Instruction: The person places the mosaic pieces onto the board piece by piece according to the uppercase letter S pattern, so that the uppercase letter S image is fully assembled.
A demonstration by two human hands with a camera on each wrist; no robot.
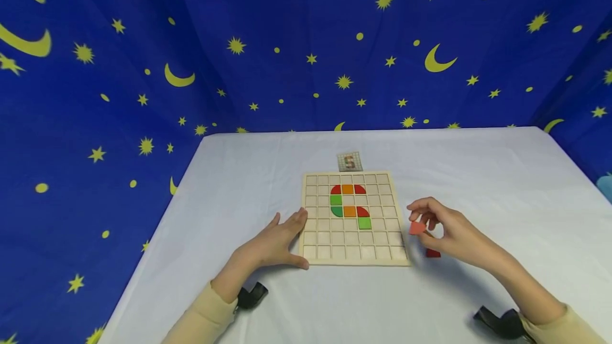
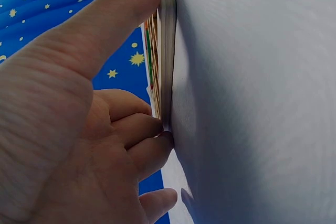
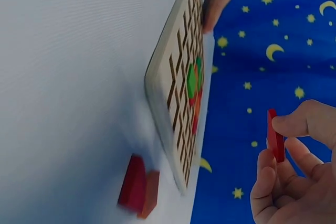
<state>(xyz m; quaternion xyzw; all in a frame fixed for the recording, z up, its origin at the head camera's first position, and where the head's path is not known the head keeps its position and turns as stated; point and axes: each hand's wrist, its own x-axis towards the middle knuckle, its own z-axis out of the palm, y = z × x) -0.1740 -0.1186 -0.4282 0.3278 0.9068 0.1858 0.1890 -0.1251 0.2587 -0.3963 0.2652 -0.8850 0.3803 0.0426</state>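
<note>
Right of the grid board (image 1: 330, 252), above the table (image 1: 344, 307), the right hand's (image 1: 451, 233) grip pinches a red piece (image 1: 417, 228); loose pieces (image 3: 132, 184) lie nearby. The left hand (image 1: 271, 243), thumb and fingers spread, touches the board's left edge. Beyond the board lies a small card (image 1: 350, 162).

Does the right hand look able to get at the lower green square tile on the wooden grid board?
Probably yes: nothing stands between the right hand and that green tile, though the hand pinches a flat red tile, which may hamper gripping.
</note>
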